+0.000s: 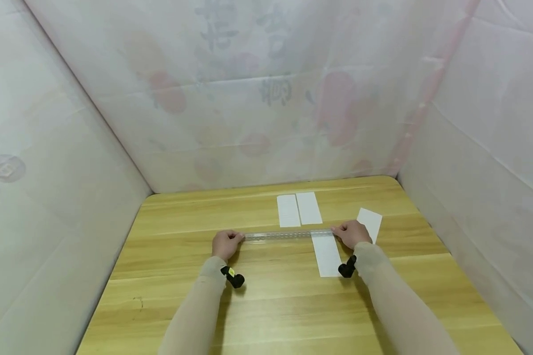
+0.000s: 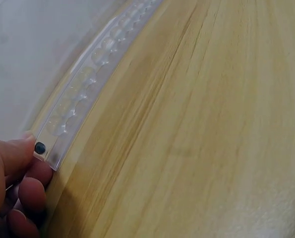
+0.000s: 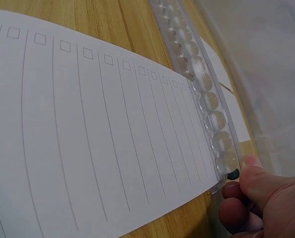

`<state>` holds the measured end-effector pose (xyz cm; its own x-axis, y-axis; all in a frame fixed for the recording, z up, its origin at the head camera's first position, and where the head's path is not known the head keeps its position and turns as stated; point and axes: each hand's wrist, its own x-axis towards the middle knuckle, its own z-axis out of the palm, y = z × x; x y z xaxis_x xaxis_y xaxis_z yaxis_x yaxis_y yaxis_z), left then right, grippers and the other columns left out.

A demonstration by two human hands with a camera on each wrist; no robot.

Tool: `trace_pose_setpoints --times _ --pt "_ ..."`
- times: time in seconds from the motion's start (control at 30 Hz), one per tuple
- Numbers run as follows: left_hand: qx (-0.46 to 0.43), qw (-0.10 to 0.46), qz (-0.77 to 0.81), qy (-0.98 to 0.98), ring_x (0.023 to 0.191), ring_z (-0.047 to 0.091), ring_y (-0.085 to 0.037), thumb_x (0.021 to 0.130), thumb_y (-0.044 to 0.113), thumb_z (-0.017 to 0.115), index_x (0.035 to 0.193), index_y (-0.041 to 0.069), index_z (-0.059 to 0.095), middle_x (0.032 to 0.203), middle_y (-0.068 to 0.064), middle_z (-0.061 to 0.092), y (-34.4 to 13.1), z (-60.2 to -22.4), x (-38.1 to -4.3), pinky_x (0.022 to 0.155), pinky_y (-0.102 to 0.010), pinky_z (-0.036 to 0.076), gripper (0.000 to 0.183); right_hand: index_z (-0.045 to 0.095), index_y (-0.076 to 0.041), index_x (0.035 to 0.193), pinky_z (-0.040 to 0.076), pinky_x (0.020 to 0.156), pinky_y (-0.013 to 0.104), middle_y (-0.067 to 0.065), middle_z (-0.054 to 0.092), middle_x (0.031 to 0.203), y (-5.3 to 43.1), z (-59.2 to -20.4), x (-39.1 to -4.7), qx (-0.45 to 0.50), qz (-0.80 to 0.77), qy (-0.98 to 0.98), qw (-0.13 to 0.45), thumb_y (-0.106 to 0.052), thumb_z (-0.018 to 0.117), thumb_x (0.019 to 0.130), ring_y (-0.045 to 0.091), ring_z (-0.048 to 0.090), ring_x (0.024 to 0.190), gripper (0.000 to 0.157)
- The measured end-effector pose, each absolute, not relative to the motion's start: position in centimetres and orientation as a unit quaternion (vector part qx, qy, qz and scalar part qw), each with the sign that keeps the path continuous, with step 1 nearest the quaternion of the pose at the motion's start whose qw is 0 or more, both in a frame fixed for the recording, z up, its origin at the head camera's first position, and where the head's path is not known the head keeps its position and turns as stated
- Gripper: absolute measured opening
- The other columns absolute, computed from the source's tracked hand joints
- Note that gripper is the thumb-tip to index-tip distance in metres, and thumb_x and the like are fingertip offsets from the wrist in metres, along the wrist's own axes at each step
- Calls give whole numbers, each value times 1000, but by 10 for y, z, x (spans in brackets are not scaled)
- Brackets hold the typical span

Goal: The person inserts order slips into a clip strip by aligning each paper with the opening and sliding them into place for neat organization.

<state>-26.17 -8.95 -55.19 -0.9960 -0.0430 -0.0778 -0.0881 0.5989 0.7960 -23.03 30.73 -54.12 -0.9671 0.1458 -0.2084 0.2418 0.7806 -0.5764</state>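
Observation:
A long, narrow strip of clear plastic (image 1: 277, 236) with a row of rounded pockets spans the space between both hands. My left hand (image 1: 226, 244) pinches its left end between thumb and fingers; a dark dot shows at that end in the left wrist view. My right hand (image 1: 352, 233) pinches the other end, where another dark dot shows by the thumb in the right wrist view. The strip's right part overlaps the top of a white paper slip (image 1: 326, 255). That slip (image 3: 88, 124) carries ruled lines with a small printed square at one end of each.
Two more white slips (image 1: 288, 211) lie side by side toward the back of the wooden table (image 1: 275, 305). Another white slip (image 1: 370, 223) is partly hidden behind my right hand. Pale printed fabric (image 1: 257, 123) walls the table at the back and both sides.

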Motion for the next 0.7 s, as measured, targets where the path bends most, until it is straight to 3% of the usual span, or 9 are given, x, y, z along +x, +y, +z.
trace_pose_setpoints --times 0.27,0.57,0.7 --pt "-36 26 456 889 90 62 -24 90 29 69 91 9 76 95 -7 71 -90 -550 -259 79 -39 49 21 67 -14 70 41 58 33 0 60 65 309 -542 -231 96 -309 943 84 -51 52 96 19 49 59 48" --pt "-46 25 483 874 89 63 -22 89 29 70 93 11 77 95 -5 71 -90 -556 -261 78 -38 50 20 44 -15 58 35 48 30 -2 40 51 305 -541 -229 99 -301 946 65 -46 55 96 15 37 48 50" --pt "-51 21 492 869 91 63 -21 88 30 72 93 12 77 95 -3 71 -92 -558 -263 80 -38 50 19 51 -14 62 33 46 29 -2 45 54 305 -541 -230 101 -309 944 56 -48 51 97 16 39 49 49"
